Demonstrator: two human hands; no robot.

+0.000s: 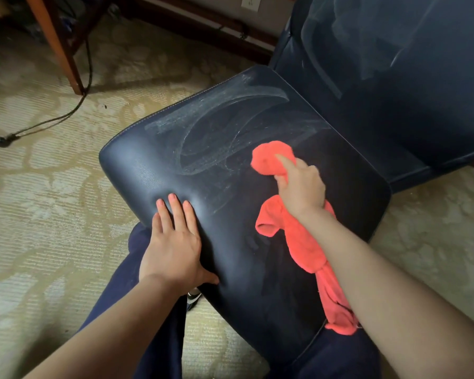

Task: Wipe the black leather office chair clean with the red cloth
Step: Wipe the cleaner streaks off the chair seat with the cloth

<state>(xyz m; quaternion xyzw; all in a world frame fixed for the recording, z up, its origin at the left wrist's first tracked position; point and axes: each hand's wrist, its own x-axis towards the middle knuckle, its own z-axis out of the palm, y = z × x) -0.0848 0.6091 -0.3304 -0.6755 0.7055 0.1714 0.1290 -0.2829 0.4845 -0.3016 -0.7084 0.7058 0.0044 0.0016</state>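
Observation:
The black leather office chair fills the middle of the view, its seat (pixel 203 149) marked with pale dusty wipe streaks and its backrest (pixel 394 77) rising at the upper right. My right hand (pixel 301 187) grips the red cloth (pixel 271 157) bunched on the seat, forefinger stretched over the front wad, while the cloth's loose tail trails back under my forearm. My left hand (pixel 173 242) lies flat on the seat's front left edge with straight fingers.
Patterned beige carpet (pixel 39 214) surrounds the chair. A wooden furniture leg (pixel 66 56) stands at the upper left, with a black cable and plug (pixel 0 139) lying across the floor. A dark baseboard runs along the wall behind. My legs in dark trousers are below the seat.

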